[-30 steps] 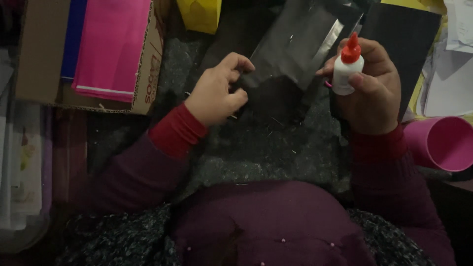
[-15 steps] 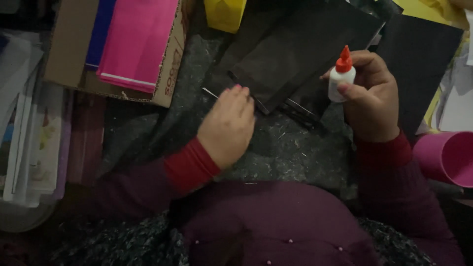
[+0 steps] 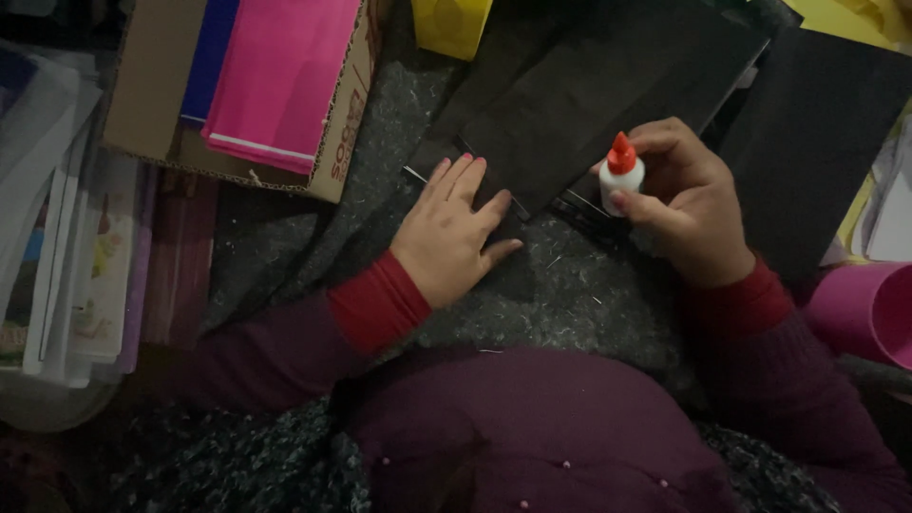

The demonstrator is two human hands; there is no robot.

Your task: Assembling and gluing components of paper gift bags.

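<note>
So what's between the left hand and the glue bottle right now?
In the head view, only the lower edge of the black paper and a strip of grey carpet lie between the left hand and the glue bottle.

Left hand (image 3: 454,231) no longer pinches the edge of the black paper (image 3: 608,95) — it now lies flat, fingers spread, pressing the paper's lower corner onto the grey speckled surface (image 3: 570,294). The paper itself is down flat now, not lifted and curled as a second ago. Right hand (image 3: 689,204) sits lower and closer to the left hand than before — the white glue bottle (image 3: 620,174) with the red cap now hangs just over the paper's lower edge.
</note>
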